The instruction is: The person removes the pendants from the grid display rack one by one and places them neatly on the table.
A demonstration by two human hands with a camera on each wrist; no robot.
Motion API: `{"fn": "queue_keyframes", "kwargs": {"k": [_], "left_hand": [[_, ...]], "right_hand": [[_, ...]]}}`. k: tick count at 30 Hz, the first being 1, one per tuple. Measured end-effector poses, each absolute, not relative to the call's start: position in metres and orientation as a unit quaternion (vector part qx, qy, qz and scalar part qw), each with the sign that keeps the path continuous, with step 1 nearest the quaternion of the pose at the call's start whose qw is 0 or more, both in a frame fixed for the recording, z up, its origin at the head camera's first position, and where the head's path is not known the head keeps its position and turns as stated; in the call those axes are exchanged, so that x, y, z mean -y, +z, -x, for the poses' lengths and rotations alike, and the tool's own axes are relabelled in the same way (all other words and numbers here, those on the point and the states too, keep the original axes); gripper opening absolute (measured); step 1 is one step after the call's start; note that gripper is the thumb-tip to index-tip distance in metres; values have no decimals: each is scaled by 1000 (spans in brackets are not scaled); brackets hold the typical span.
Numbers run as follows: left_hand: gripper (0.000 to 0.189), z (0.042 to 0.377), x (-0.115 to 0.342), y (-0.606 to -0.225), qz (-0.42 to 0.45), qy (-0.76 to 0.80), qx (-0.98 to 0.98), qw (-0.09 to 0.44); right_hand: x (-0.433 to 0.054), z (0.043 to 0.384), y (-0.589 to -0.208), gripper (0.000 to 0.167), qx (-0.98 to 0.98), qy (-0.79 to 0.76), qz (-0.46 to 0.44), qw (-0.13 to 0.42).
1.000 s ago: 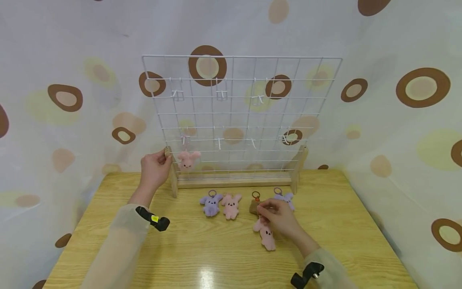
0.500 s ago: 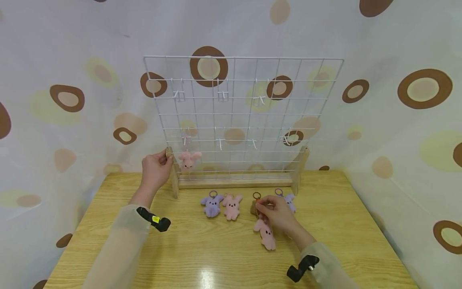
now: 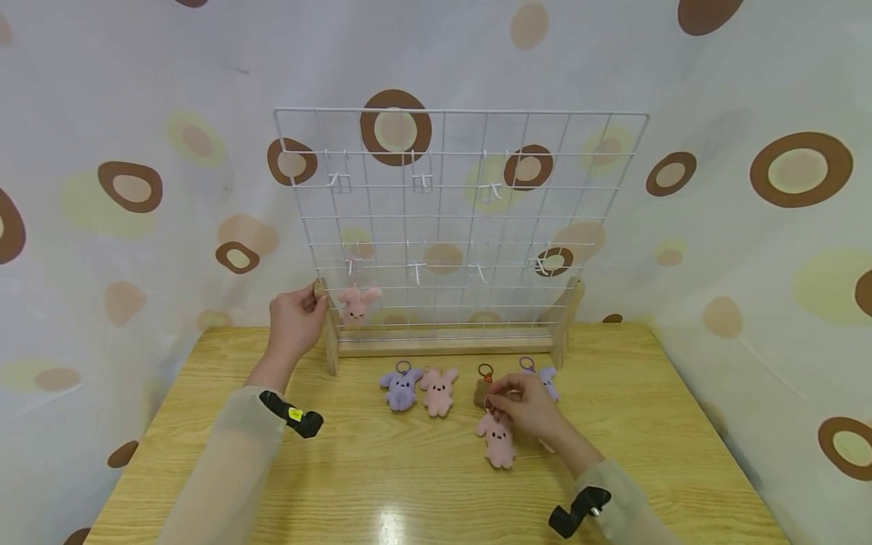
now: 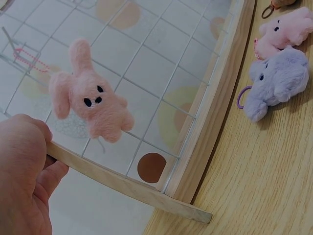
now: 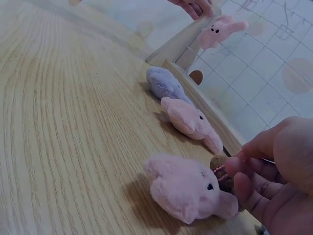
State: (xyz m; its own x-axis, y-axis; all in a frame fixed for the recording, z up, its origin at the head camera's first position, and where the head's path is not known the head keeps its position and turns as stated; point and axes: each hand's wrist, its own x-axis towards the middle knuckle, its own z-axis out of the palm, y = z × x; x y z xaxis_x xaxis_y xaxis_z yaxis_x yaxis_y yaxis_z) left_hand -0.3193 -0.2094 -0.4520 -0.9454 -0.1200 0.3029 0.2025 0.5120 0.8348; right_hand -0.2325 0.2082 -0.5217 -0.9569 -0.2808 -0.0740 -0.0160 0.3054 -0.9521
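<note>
My left hand point(image 3: 296, 322) grips the top of the left wooden upright point(image 4: 132, 188) of a white wire grid rack. Just right of it, a pink bunny plush keychain point(image 3: 356, 304) hangs by a pink bead chain from a hook. My right hand point(image 3: 531, 412) pinches the pink bead chain point(image 5: 220, 169) of another pink bunny plush keychain point(image 5: 183, 191), which dangles face forward close over the table. Behind the right fingers lies a brown plush keychain point(image 3: 482, 391), partly hidden. A purple plush keychain point(image 3: 548, 381) lies behind that hand, also partly covered.
Left of the right hand, a purple plush keychain point(image 3: 400, 391) and a pink one point(image 3: 438, 393) lie side by side before the rack's wooden base bar point(image 3: 443, 347). Bare hooks point(image 3: 422, 182) line the wire grid point(image 3: 453, 217). A spotted curtain point(image 3: 742, 91) stands behind.
The pink plush in my right hand has turned from a slant to nearly upright, facing forward, and shifted slightly left. My left hand keeps its grip on the upright.
</note>
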Motion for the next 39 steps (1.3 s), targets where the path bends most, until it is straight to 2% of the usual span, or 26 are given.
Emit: {"fn": "queue_keyframes", "kwargs": {"k": [6, 13, 25, 33, 39], "left_hand": [[37, 320, 212, -453, 27, -487, 857, 169], [37, 320, 213, -454, 28, -494, 853, 165], [37, 320, 213, -453, 29, -499, 850, 165], [38, 320, 212, -452, 22, -500, 852, 152], [38, 320, 211, -451, 30, -497, 853, 155]], "right_hand": [[-209, 231, -517, 21, -793, -586, 106, 129], [-206, 235, -504, 25, -799, -572, 142, 117], [-186, 251, -480, 23, -808, -559, 138, 122], [-170, 265, -466, 18, -820, -533, 186, 93], [-157, 272, -455, 20, -817, -536, 188, 99]]}}
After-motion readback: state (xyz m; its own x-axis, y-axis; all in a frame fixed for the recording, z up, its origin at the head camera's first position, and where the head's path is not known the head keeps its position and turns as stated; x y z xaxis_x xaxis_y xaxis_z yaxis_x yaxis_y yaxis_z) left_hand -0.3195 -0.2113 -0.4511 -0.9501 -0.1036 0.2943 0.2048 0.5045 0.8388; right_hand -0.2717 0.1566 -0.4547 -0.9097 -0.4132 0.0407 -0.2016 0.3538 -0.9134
